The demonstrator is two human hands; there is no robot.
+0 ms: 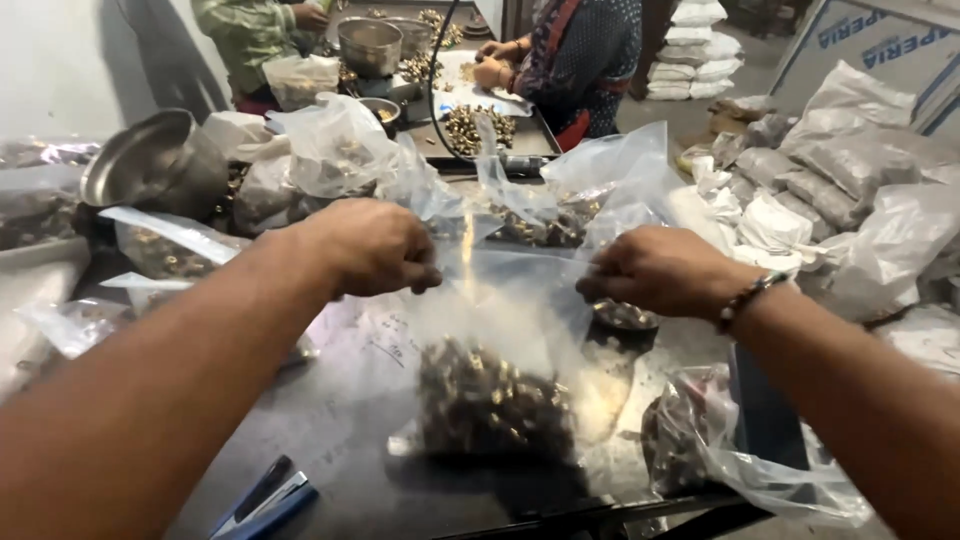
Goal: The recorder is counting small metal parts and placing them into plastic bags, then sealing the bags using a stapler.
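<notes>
Clear plastic made up the bag point(500, 360) that both hands held up by its mouth, its bottom resting on the grey tabletop point(340, 440) so that the heap of small brass-coloured metal parts point(490, 405) inside sat low and kept the film taut. The left hand point(372, 247) had its fingers curled and pressed together on the left corner of the top edge, while the right hand point(660, 268), a beaded bracelet point(745, 298) at its wrist, pinched the right corner; pulled apart like this, the mouth was stretched flat and straight. Nearest the viewer, a blue-handled tool point(265, 500) lay at the table's front edge, within easy reach of the left arm. Just right of the held bag, another partly filled clear bag point(720, 450) slumped open. Behind the hands, more filled bags point(330, 160) were heaped together, beside a tipped steel bowl point(135, 160) on the left. Off to the right, packed bags point(840, 170) were piled in a stack. Farthest back, two other people sat at a tray of loose parts point(475, 128), their hands point(492, 72) busy over it, near a steel pot point(370, 45).
</notes>
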